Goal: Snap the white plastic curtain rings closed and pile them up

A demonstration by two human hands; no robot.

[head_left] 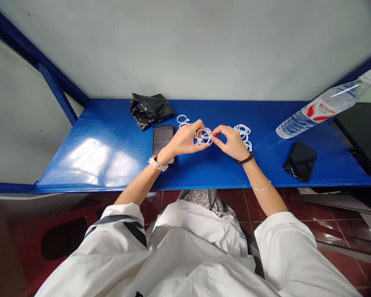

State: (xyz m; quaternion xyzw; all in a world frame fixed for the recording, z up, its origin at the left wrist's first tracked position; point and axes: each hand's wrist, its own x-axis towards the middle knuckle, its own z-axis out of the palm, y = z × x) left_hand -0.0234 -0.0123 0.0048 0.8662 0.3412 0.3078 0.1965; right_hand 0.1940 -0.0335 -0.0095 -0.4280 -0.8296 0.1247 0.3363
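Over the middle of a blue table [222, 169], my left hand [187, 138] curls around several thin white plastic rings [204, 136], thumb and fingers closed on them. From the other side my right hand [230, 140] pinches the right edge of a ring in that bunch between thumb and fingertips. More loose white rings [243, 131] lie just behind my right hand, partly covered by it. A white ring [182, 119] also rests beyond my left hand, next to others half hidden by the fingers.
A phone [163, 136] showing a timer lies under my left wrist. Behind it sits a crumpled black plastic bag [151, 109]. To the right are a water bottle [321, 109] and a dark phone [301, 161]. A pale wall [198, 49] borders the table's back edge.
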